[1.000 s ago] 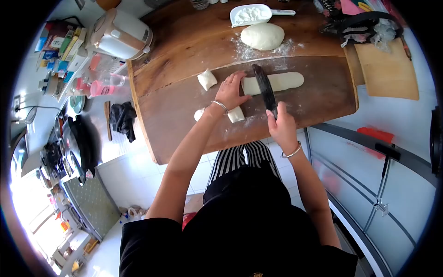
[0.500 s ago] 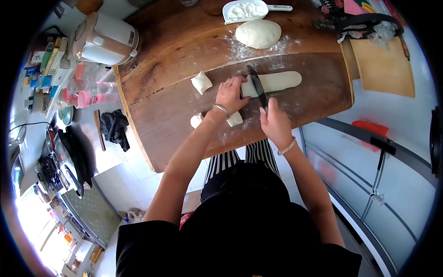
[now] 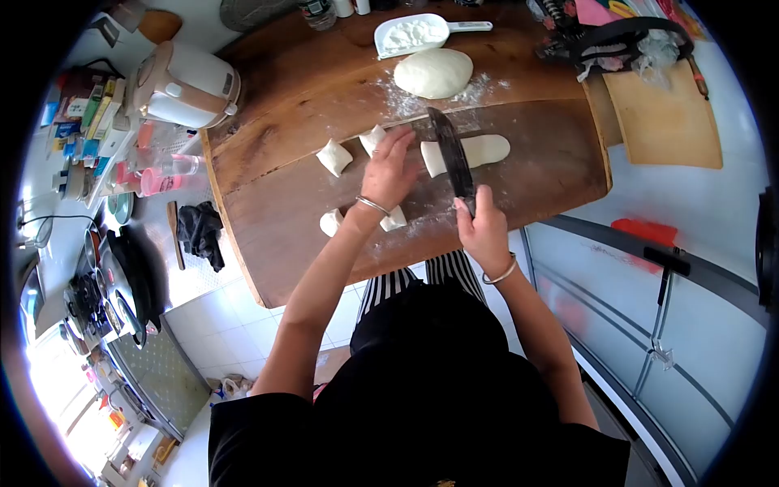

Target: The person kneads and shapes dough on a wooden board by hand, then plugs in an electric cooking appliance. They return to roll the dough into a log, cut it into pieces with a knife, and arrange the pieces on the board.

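My right hand (image 3: 484,235) is closed around the handle of a dark-bladed knife (image 3: 451,150). The blade lies over a log of white dough (image 3: 488,149), with dough visible on both sides of it. My left hand (image 3: 387,169) is off the log, its fingers stretched out and slightly blurred. Just beyond those fingers sits a cut dough piece (image 3: 372,139); whether they touch it I cannot tell. Another piece (image 3: 333,157) rests farther left. Nearer my body are two more, one dough chunk (image 3: 331,221) and one (image 3: 395,218) partly covered by my left wrist.
A large dough mound (image 3: 434,73) sits on scattered flour at the back of the wooden table (image 3: 284,235). Behind it lies a white scoop (image 3: 412,35) of flour. A rice cooker (image 3: 185,85) stands at the left, a cutting board (image 3: 665,122) at the right.
My left hand has left the log and moved left, its fingers opening out. A newly separated dough piece is by it. The knife has come away leftward-tilted, still in my right hand.
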Demonstrator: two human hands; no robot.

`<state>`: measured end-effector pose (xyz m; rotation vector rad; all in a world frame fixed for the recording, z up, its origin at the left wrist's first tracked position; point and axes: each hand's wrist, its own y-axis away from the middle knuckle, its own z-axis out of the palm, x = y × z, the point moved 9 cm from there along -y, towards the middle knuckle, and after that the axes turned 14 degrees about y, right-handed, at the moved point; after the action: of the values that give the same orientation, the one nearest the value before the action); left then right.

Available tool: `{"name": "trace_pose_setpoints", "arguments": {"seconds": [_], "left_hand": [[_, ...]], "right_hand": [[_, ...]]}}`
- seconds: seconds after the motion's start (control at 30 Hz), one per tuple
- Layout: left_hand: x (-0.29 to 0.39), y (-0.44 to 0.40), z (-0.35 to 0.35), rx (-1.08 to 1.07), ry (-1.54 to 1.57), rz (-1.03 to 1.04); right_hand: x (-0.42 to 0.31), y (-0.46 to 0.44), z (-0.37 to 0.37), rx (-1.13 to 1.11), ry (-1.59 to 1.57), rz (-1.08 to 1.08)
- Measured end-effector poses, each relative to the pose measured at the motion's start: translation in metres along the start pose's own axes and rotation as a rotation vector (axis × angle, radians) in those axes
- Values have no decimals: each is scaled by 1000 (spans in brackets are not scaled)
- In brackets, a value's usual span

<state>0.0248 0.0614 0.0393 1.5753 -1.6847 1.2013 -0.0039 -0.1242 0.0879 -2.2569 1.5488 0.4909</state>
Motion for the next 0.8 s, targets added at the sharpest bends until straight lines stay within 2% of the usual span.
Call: {"name": "trace_pose_setpoints", "arguments": {"seconds": [0.03, 0.23, 0.4, 0.5, 0.57, 0.63, 0.73, 0.8], "left_hand": [[-8, 3, 17, -67, 143, -87], [-8, -6, 50, -125, 109, -79], [-22, -12, 67, -252, 90, -185], [-19, -16, 68, -214, 49, -120], [-22, -18, 69, -202, 29, -167], [-19, -17, 67, -184, -5, -198], [-8, 12, 74, -217, -3, -272], [9, 31, 72, -248, -60, -245]], "right_hand": [[9, 3, -5, -12, -4, 50], [28, 6, -9, -71, 43, 80], [28, 3, -3, -99, 118, 63], [32, -10, 11, -189, 118, 89], [39, -24, 30, -199, 115, 119], [48, -27, 54, -193, 134, 114], [39, -28, 58, -36, 171, -12], [47, -24, 50, -60, 107, 12]]}}
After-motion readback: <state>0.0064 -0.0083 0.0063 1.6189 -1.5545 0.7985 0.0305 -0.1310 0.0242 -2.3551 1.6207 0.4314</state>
